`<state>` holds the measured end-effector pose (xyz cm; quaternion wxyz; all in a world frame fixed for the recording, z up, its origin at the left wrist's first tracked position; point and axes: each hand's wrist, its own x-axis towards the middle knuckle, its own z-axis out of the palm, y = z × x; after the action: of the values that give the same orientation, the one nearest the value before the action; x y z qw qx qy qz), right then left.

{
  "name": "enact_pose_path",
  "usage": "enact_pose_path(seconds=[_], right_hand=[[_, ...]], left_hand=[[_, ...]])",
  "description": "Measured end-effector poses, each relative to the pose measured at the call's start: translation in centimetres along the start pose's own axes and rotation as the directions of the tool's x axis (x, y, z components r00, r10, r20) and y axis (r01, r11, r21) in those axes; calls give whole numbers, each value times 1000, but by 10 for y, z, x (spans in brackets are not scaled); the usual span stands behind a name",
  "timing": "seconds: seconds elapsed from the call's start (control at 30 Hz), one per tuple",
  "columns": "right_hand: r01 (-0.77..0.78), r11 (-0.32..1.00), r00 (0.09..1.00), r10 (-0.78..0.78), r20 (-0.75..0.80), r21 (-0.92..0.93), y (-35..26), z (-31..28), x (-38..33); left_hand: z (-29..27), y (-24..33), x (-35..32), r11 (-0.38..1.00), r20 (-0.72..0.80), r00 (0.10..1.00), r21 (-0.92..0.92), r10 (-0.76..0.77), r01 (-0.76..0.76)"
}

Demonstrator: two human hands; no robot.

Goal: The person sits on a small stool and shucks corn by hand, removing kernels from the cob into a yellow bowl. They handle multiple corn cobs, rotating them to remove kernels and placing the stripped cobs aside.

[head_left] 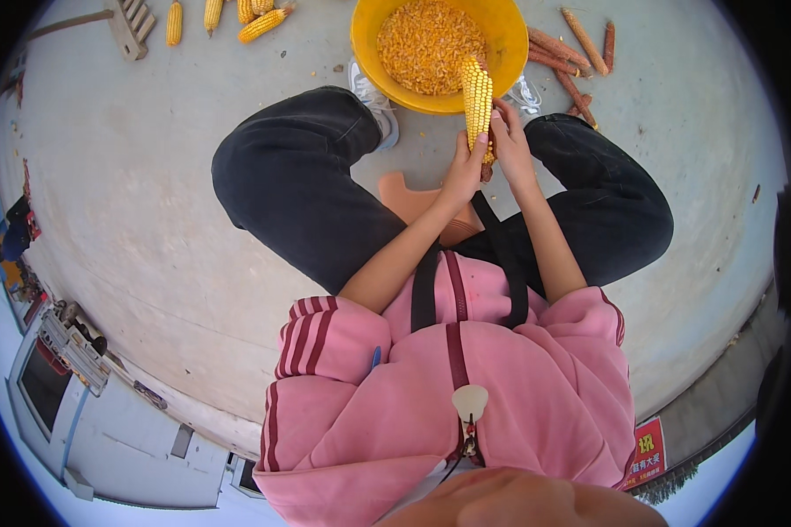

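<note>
Between my knees I hold a corn cob (477, 98) upright, its yellow kernels on and its tip leaning over the rim of a yellow basin (366, 54). My left hand (462, 172) wraps the cob's lower end from the left. My right hand (511, 145) closes on the same cob from the right, thumb and fingers against its side. A reddish bare stub shows at the cob's bottom, below the fingers. Loose kernels (426, 44) lie in the basin.
Several whole corn cobs (262, 25) lie on the concrete floor at the far left, beside a wooden rack (133, 26). Stripped reddish cobs (557, 48) lie scattered right of the basin. My shoes flank the basin, and an orange-brown seat (404, 195) shows under me.
</note>
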<state>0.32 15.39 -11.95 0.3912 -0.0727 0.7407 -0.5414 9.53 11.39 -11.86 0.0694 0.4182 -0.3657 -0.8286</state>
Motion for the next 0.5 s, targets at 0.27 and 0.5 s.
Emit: enact_pose_path(seconds=[0.27, 0.5], right_hand=[[-232, 963, 971, 223, 82, 136, -29, 4, 1], [-157, 982, 988, 155, 27, 106, -46, -19, 33]], left_hand=[[1, -24, 0, 982, 53, 991, 137, 125, -131], [-23, 46, -5, 960, 0, 1000, 279, -10, 10]])
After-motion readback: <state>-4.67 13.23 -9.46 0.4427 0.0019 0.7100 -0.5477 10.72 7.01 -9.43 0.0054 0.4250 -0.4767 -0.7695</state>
